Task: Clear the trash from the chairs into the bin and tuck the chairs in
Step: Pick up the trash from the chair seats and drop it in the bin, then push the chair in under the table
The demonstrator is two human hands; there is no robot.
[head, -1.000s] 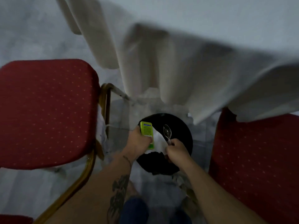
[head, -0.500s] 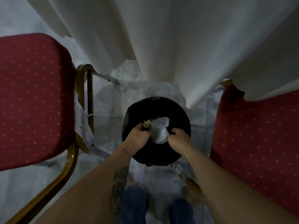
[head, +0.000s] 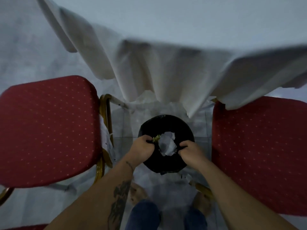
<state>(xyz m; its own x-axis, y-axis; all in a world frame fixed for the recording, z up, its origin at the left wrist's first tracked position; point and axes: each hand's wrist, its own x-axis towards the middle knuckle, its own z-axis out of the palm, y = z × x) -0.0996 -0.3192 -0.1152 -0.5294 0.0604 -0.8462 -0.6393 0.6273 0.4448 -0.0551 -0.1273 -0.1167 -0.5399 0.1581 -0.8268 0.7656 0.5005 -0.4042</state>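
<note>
A round black bin (head: 166, 121) stands on the floor between two red chairs. Crumpled white paper (head: 167, 145) and a scrap of the green carton (head: 156, 138) lie inside it. My left hand (head: 142, 146) curls its fingers over the bin's left rim, right beside the green scrap. At the right rim my right hand (head: 191, 151) grips the edge the same way. The left chair (head: 49, 130) and the right chair (head: 259, 155) both show red padded seats with no trash on them. The spoon is hidden.
A white tablecloth (head: 166, 67) hangs down just behind the bin and drapes over the right chair's far corner. The left chair's gold metal frame (head: 106, 117) stands close to the bin. My legs (head: 144, 214) are at the bottom, on pale floor.
The green carton, white paper and spoon left my hands and went into the bin. Both hands dropped to the bin's rim and stay there.
</note>
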